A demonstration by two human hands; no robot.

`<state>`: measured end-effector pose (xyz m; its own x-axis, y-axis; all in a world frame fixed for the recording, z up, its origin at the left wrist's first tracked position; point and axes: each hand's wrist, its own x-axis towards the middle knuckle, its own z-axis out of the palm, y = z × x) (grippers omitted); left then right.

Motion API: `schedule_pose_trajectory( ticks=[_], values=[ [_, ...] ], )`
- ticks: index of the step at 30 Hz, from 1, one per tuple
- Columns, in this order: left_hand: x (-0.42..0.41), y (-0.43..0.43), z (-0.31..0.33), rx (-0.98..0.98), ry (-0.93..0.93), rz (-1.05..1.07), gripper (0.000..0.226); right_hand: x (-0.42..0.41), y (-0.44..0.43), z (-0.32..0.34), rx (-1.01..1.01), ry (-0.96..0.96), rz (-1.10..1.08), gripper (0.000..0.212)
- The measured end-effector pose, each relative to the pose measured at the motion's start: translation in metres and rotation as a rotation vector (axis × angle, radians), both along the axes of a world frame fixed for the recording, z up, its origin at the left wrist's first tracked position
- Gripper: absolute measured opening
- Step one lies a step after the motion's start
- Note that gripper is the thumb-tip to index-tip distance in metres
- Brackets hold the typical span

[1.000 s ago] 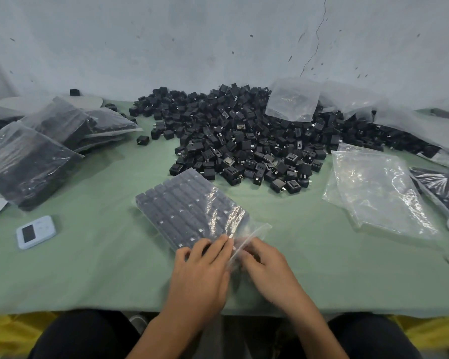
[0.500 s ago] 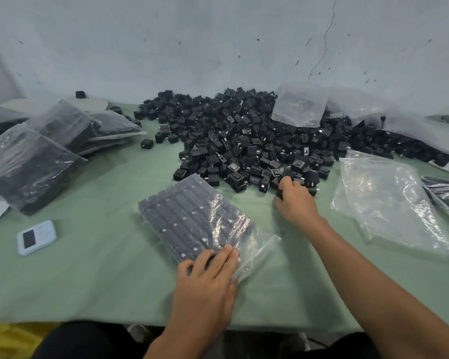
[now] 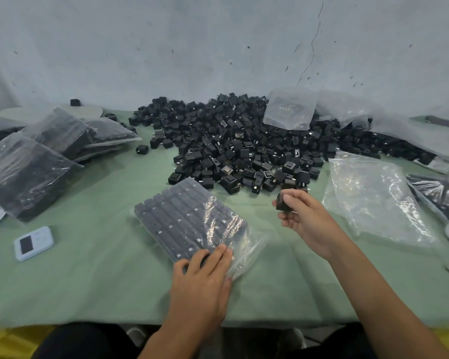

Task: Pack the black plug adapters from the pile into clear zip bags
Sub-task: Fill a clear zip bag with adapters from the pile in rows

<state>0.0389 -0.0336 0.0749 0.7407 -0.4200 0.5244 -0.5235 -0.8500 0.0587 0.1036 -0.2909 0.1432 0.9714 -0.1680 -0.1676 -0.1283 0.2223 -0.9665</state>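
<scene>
1. At 6 o'clock the left hand (image 3: 202, 283) lay flat with its fingers straight, pressing the near end of the bag (image 3: 189, 221) onto the table (image 3: 88, 281). I judged that this pinned the bag and steadied its slack mouth, which faced about 5 o'clock.
2. The bag lay flat, with adapters in neat rows inside from its far end at 11 o'clock down toward the mouth. The plastic by the mouth looked unfilled, so a few places probably remained.
3. The right hand (image 3: 303, 218) hung above the table at 2 o'clock from the left hand. Its thumb and fingertips pinched one adapter (image 3: 283, 202), and its lower fingers were loosely curled. The adapter sat on the hand's 10 o'clock side, near the bag's right edge but apart from it, probably ready to go in at the mouth.
4. At 3 o'clock lay the empty bags (image 3: 373, 198), near the right hand and likely the next supply.
5. At 9 o'clock lay a small device (image 3: 33, 243). Beyond it, at 10 o'clock, the filled bags (image 3: 29, 172) were stacked well apart from the work.
6. At 12 o'clock the pile (image 3: 244, 149) spread back to the wall (image 3: 192, 47). Its near edge was just beyond the right hand, which made for a short reach.
</scene>
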Motion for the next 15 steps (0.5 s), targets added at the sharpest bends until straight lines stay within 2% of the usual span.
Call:
schedule_pose_trajectory(
  ticks=[2, 7, 9, 12, 15],
  values=[
    [0.0, 0.0, 0.001, 0.008, 0.018, 0.012, 0.045, -0.023, 0.001, 0.0, 0.01, -0.005, -0.007, 0.012],
    [-0.001, -0.005, 0.008, 0.022, 0.058, 0.052, 0.042, -0.073, 0.006, -0.012, 0.071, 0.066, 0.003, 0.022],
    [0.0, -0.007, 0.011, 0.012, 0.05, 0.066, 0.036, -0.089, 0.014, -0.017, -0.013, 0.077, 0.067, 0.02],
    [0.002, -0.012, 0.017, -0.018, 0.054, 0.075, 0.027, -0.1, 0.029, -0.024, -0.252, 0.084, 0.136, 0.016],
    [0.004, -0.019, 0.023, -0.019, 0.082, 0.116, 0.017, -0.1, 0.045, -0.03, -0.225, 0.088, 0.158, 0.023]
  ],
)
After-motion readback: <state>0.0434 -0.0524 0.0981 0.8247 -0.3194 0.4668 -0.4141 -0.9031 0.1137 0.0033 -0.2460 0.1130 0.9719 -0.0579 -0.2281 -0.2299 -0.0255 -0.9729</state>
